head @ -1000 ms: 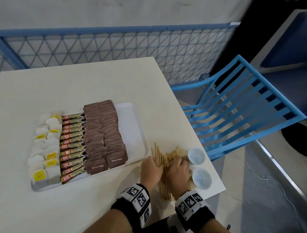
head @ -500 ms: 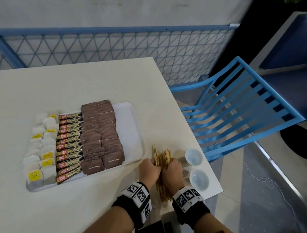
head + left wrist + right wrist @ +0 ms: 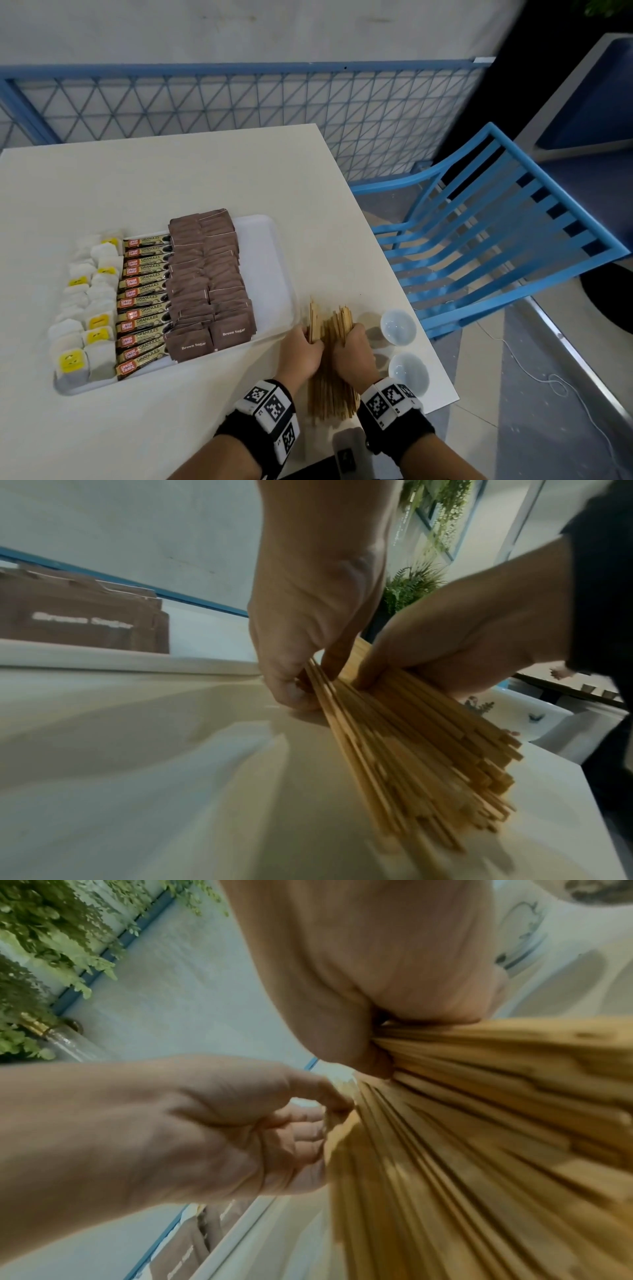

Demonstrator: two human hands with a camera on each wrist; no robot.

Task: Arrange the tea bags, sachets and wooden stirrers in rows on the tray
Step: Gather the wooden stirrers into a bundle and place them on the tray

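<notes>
Wooden stirrers [image 3: 330,363] lie bunched on the worktop [image 3: 191,178] beside the tray [image 3: 265,246], your left hand [image 3: 301,353] and right hand [image 3: 354,353] clamped round them. Squeeze unevenly and they may fan out, knocking the two small white bowls [image 3: 399,327] off the edge.

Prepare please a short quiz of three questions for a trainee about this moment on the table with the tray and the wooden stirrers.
1. True or false: the wooden stirrers already lie on the tray.
2. Which row stands next to the bare strip of the tray? A) tea bags B) granules sachets C) brown sugar sachets
3. What stands on the table just right of the right hand?

Key
1. False: they are on the table beside the tray, gathered between the left hand and the right hand.
2. C.
3. Two small white bowls.
</notes>
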